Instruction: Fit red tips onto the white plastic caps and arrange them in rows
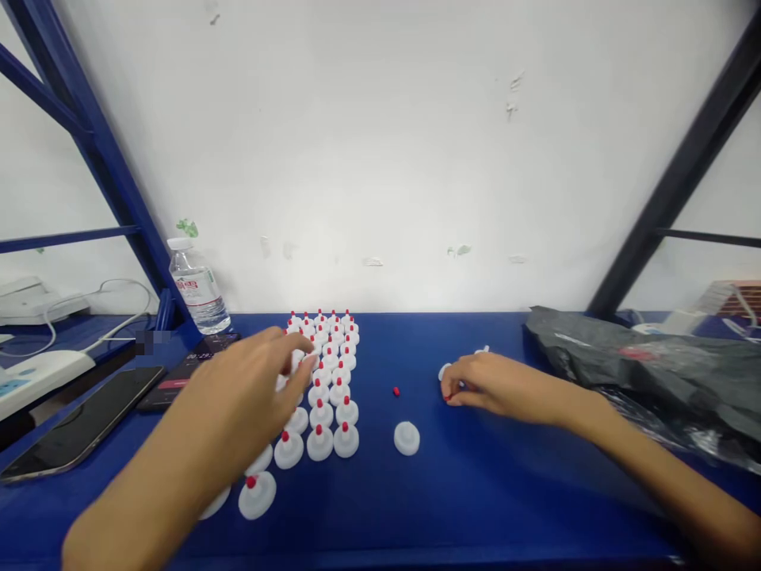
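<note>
My left hand [255,388] hovers over rows of white round caps with red tips [319,442]. Its thumb and index finger are apart, with nothing visible between them; the other fingers are hidden from me. On the right, my right hand [484,385] rests low at the table with curled fingers. A bit of red shows at its fingertips, a small red tip [448,398] mostly covered by them. White pieces [443,370] lie partly behind that hand. Between my hands are a loose red tip [396,391] and a white round cap [407,438] with no red on it.
A water bottle [199,289] stands at the back left, near two dark phones [83,424] and a white power strip [44,377]. A grey plastic bag [648,373] lies at the right. Behind the blue table [380,507] rises a white wall.
</note>
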Motion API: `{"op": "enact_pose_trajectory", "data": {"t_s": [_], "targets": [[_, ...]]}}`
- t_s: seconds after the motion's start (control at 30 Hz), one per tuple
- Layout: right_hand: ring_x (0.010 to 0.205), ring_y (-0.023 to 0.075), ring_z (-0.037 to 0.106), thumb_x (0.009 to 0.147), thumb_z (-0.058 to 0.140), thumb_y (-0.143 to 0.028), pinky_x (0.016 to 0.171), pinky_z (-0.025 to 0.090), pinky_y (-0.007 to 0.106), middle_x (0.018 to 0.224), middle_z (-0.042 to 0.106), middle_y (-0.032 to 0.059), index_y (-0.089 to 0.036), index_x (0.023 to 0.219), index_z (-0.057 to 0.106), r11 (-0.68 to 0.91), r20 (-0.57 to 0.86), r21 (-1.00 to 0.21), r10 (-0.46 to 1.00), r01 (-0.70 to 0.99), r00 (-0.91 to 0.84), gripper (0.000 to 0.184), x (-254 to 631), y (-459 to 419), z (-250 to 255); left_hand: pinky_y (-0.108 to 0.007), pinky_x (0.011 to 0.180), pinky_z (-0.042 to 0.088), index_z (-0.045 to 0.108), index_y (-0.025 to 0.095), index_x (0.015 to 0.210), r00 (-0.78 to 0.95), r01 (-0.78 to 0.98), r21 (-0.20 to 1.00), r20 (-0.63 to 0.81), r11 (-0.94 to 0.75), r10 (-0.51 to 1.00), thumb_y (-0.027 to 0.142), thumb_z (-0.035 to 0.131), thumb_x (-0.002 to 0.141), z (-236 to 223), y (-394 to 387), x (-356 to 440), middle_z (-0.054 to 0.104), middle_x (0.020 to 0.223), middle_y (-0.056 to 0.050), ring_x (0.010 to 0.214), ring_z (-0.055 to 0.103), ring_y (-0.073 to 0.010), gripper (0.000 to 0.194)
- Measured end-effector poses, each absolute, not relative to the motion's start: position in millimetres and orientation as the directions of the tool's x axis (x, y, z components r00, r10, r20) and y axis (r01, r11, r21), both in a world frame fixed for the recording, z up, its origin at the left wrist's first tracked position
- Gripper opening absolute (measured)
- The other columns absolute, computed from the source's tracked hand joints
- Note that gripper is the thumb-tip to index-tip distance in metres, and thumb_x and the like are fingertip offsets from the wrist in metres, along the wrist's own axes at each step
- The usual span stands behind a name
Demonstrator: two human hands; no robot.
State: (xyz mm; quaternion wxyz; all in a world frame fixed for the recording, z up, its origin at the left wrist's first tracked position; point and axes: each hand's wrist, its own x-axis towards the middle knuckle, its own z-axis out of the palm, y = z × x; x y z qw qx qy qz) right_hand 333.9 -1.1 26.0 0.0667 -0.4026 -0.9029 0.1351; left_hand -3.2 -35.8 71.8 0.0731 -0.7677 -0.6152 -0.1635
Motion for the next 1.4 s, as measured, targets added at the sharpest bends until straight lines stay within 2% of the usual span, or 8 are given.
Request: {"op": "enact_pose_trajectory", "data": {"t_s": [0.07,0.17,0.33,0.53,0.63,0.73,1.03,1.4], "targets": [[0.090,0.0195,0.065,0.097,0.057,-0.027,0.078,0.043,0.030,0.095,0.072,0.0032,-0.021,0.096,0.068,0.696,0.016,-0.257,0.697,0.671,-0.717,0.012,321,2,24,-0.035,0.073,0.049,0.069,0.029,0.116,0.263,0.929,0.150,0.378,-0.339,0.888,0.047,0.038,0.094,67,-57,30,0.073,0.101,-0.007,0.087,0.068,-0.0253,0.042],[0.090,0.0192,0.064,0.096,0.058,-0.024,0.076,0.043,0.029,0.096,0.071,0.0033,-0.021,0.098,0.067,0.756,0.059,-0.181,0.647,0.630,-0.760,0.010,307,5,21,-0.032,0.068,0.051,0.066,0.027,0.125,0.364,0.885,0.180,0.310,-0.430,0.878,0.043,0.037,0.096,38,-79,73,0.072,0.106,-0.010,0.083,0.070,-0.0239,0.045],[0.088,0.0184,0.065,0.094,0.058,-0.024,0.073,0.042,0.029,0.102,0.070,0.0045,-0.020,0.101,0.067,0.740,0.148,-0.182,0.672,0.648,-0.726,0.011,301,2,20,-0.034,0.069,0.054,0.049,0.015,0.146,0.321,0.926,0.151,0.167,-0.346,0.932,0.038,0.038,0.098,-15,-81,102,0.066,0.126,-0.019,0.088,0.072,-0.0271,0.054],[0.064,0.0127,0.060,0.092,0.062,-0.029,0.060,0.039,0.024,0.071,0.068,-0.0013,-0.019,0.090,0.066,0.575,0.241,-0.528,0.807,0.625,-0.539,0.011,310,-3,28,-0.031,0.066,0.052,0.066,0.021,0.118,0.267,0.939,0.198,0.102,-0.283,0.958,0.030,0.037,0.100,-26,-74,106,0.069,0.107,-0.011,0.086,0.072,-0.0246,0.035],[0.064,0.0121,0.061,0.088,0.069,-0.035,0.056,0.040,0.022,0.075,0.071,0.0008,-0.017,0.085,0.066,0.488,0.237,-0.731,0.837,0.476,-0.493,0.018,307,-6,21,-0.029,0.063,0.049,0.065,0.024,0.112,0.255,0.935,0.215,0.145,-0.282,0.956,0.031,0.040,0.100,-29,-75,106,0.069,0.101,-0.009,0.085,0.071,-0.0227,0.030],[0.072,0.0140,0.065,0.085,0.072,-0.038,0.059,0.043,0.022,0.085,0.075,0.0035,-0.018,0.094,0.070,0.436,0.219,-0.835,0.823,0.337,-0.524,0.022,298,-10,9,-0.028,0.062,0.047,0.064,0.024,0.114,0.243,0.940,0.205,0.154,-0.271,0.958,0.031,0.041,0.100,-31,-75,108,0.070,0.100,-0.008,0.084,0.071,-0.0217,0.028],[0.067,0.0136,0.065,0.084,0.074,-0.039,0.058,0.046,0.022,0.080,0.075,0.0033,-0.019,0.095,0.079,0.414,0.213,-0.866,0.812,0.279,-0.544,0.023,287,-16,-7,-0.029,0.060,0.045,0.066,0.022,0.106,0.222,0.950,0.202,0.111,-0.240,0.969,0.029,0.041,0.100,-28,-73,111,0.071,0.098,-0.009,0.083,0.071,-0.0228,0.028],[0.067,0.0137,0.066,0.087,0.069,-0.030,0.059,0.045,0.023,0.082,0.075,0.0020,-0.019,0.088,0.073,0.512,0.273,-0.771,0.803,0.378,-0.530,0.011,279,-19,-17,-0.029,0.061,0.044,0.066,0.023,0.110,0.164,0.938,0.290,0.112,-0.190,0.980,0.034,0.041,0.100,-30,-72,109,0.073,0.094,-0.007,0.081,0.072,-0.0233,0.028]]}}
